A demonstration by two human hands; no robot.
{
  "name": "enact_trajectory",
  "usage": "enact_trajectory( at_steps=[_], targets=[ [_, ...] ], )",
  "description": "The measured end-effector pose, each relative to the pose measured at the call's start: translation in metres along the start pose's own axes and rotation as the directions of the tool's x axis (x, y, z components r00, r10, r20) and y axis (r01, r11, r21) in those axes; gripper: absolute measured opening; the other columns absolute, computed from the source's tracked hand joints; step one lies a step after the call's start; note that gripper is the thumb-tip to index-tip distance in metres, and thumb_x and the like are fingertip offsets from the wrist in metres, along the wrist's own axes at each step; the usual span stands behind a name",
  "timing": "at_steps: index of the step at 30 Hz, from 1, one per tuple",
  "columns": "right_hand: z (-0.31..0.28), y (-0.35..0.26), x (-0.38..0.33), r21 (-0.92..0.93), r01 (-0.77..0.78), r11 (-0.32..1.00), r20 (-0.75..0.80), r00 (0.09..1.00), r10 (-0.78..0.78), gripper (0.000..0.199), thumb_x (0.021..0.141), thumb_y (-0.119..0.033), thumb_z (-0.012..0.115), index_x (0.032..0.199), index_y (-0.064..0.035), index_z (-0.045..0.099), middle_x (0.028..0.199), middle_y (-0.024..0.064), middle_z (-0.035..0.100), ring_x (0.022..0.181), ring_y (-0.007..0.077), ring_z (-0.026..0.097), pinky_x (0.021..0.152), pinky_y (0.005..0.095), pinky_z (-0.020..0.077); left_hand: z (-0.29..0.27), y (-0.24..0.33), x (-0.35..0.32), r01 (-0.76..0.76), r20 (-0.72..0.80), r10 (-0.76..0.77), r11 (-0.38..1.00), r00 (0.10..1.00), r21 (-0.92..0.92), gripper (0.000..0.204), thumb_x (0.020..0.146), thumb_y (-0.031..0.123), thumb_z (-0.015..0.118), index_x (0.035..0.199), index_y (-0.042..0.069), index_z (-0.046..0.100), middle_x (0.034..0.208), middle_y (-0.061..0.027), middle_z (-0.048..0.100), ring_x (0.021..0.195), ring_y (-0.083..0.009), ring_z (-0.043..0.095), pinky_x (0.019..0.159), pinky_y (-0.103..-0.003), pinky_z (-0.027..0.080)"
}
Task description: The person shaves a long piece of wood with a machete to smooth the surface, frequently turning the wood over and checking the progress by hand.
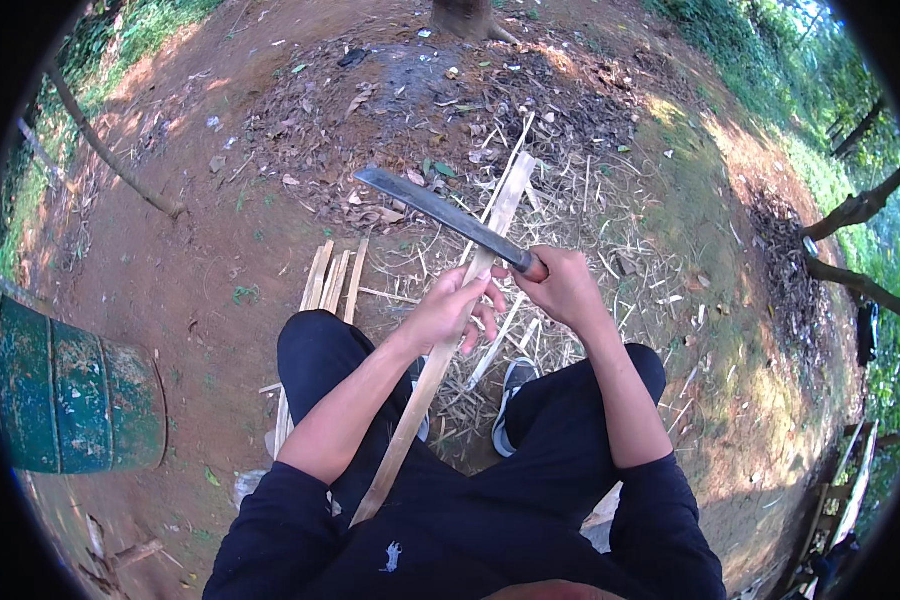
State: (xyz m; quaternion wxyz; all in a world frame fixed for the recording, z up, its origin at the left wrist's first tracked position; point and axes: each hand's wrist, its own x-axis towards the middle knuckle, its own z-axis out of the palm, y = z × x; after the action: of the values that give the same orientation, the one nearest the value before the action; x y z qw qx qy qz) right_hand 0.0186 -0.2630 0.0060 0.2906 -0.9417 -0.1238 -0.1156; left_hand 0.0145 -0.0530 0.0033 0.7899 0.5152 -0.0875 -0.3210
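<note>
OK, L hand (pixel 454 305) grips slat (pixel 422 400), R hand (pixel 563 285) w/ machete (pixel 440 213)

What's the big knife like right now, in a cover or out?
Out of a cover. The big knife shows its dark blade bare up to the tip, with the right hand closed around its handle.

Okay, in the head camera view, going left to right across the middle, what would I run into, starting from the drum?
Green drum, pale wooden strips lying on the ground, left hand, right hand, brown tree limbs by the right edge.
</note>
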Motion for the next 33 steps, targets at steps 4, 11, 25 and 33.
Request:
enact_trajectory(
  at_steps=[4, 11, 25, 33],
  targets=[
    [-0.006, -0.005, 0.015, -0.279, 0.132, 0.951, 0.029, 0.991, -0.129, 0.024, 0.078, -0.022, 0.070, 0.075, -0.0056, 0.053, 0.061, 0.0134, 0.061, 0.061, 0.0347, 0.064, 0.056, 0.0455, 0.0490, -0.034, -0.029, 0.005, -0.006, -0.023, 0.007, 0.999, 1.000, 0.033, 0.052, 0.107, 0.045, 0.031, 0.122, 0.000, 0.050, 0.071, -0.0042, 0.055, 0.046, -0.0056, 0.053, 0.034, -0.020, 0.033],
    [0.017, 0.028, 0.003, -0.394, 0.128, 0.910, 0.022, 0.991, -0.130, 0.012, 0.069, -0.014, 0.065, 0.072, -0.0077, 0.055, 0.065, 0.0092, 0.062, 0.060, 0.0313, 0.065, 0.059, 0.0455, 0.0474, -0.015, -0.039, -0.005, -0.031, -0.160, 0.247, 0.624, 0.956, 0.781, 0.056, 0.108, 0.038, 0.030, 0.095, -0.008, 0.060, 0.081, -0.0230, 0.063, 0.076, -0.0398, 0.063, 0.075, -0.048, 0.047],
    [-0.017, 0.112, 0.032, -0.264, -0.639, 0.722, -0.435, 0.747, 0.503, 0.028, 0.081, -0.028, 0.064, 0.084, -0.0001, 0.069, 0.073, 0.0202, 0.069, 0.071, 0.0381, 0.068, 0.076, 0.0493, 0.0528, -0.001, -0.008, -0.032, -0.027, -0.162, 0.232, 0.647, 0.959, 0.762, 0.038, 0.108, 0.029, 0.034, 0.097, -0.004, 0.049, 0.058, -0.0154, 0.050, 0.050, -0.0288, 0.052, 0.052, -0.044, 0.040],
    [-0.016, 0.112, 0.012, 0.122, -0.596, 0.794, -0.477, 0.666, 0.573, 0.028, 0.078, -0.023, 0.066, 0.068, 0.0018, 0.058, 0.059, 0.0133, 0.058, 0.059, 0.0207, 0.057, 0.063, 0.0407, 0.0460, -0.030, -0.016, -0.006, 0.099, 0.043, -0.105, 0.988, 0.994, 0.117, 0.046, 0.109, 0.036, 0.025, 0.106, 0.001, 0.055, 0.068, -0.0011, 0.054, 0.045, -0.0067, 0.046, 0.037, -0.022, 0.043]
  ],
)
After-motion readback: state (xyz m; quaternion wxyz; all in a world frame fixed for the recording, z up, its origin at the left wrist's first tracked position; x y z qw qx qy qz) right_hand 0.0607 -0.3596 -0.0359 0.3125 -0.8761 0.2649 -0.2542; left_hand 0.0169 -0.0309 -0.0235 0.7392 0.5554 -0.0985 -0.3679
